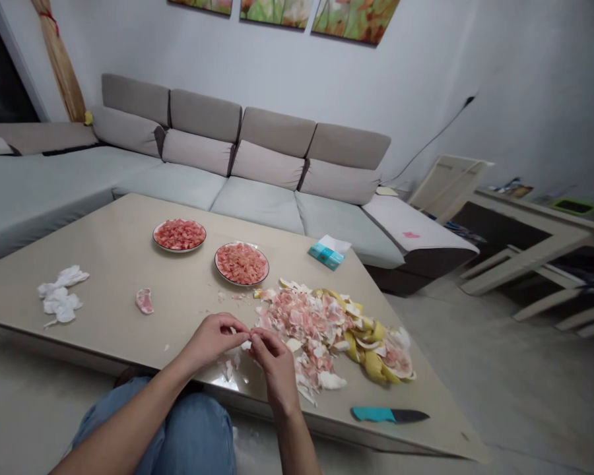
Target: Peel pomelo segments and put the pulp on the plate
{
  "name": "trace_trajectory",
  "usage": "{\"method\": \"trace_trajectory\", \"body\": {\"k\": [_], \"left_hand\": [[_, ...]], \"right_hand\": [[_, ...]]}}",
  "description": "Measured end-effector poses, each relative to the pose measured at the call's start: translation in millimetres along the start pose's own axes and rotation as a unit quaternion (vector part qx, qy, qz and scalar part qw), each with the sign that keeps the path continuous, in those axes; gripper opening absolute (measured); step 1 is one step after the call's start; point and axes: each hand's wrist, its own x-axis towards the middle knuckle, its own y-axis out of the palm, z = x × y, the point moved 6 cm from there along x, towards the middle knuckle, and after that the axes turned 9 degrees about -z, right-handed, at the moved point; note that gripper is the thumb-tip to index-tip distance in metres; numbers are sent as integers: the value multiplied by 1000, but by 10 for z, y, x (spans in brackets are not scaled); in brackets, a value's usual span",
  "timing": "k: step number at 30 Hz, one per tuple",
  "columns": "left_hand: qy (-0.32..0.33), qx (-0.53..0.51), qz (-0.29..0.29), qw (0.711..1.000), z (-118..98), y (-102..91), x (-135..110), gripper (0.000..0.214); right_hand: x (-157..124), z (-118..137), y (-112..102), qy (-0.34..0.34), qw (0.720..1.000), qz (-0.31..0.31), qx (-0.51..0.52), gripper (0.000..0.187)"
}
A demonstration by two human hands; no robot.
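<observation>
My left hand and my right hand meet over the near edge of the beige table, fingers pinched together on a small pale piece of fruit skin. Just right of them lies a heap of pink and white pomelo membrane scraps with yellow peel at its right side. One peeled pink segment lies alone to the left. Two plates of pink fruit flesh stand further back, one on the left and one on the right.
A teal-handled knife lies near the table's front right edge. Crumpled white tissues sit at the left and a teal tissue pack at the far right. A grey sofa runs behind the table. My knee in jeans is below.
</observation>
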Motion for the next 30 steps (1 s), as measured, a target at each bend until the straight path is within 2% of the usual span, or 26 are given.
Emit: {"method": "trace_trajectory", "body": {"k": [7, 14, 19, 22, 26, 30], "left_hand": [[3, 29, -5, 1000, 31, -1, -8, 16], [17, 46, 8, 999, 56, 59, -26, 14], [79, 84, -30, 993, -72, 2, -19, 7], [94, 92, -45, 990, -112, -67, 7, 9], [82, 86, -28, 992, -72, -94, 37, 13], [55, 74, -5, 996, -9, -52, 31, 21]], "right_hand": [[0, 41, 42, -13, 999, 32, -30, 27], [3, -73, 54, 33, 998, 57, 2, 31], [12, -73, 10, 45, 998, 38, 14, 31], [35, -63, -79, 54, 998, 14, 28, 31], [38, -37, -155, 69, 997, 15, 40, 34], [6, -17, -136, 68, 997, 34, 31, 34]]}}
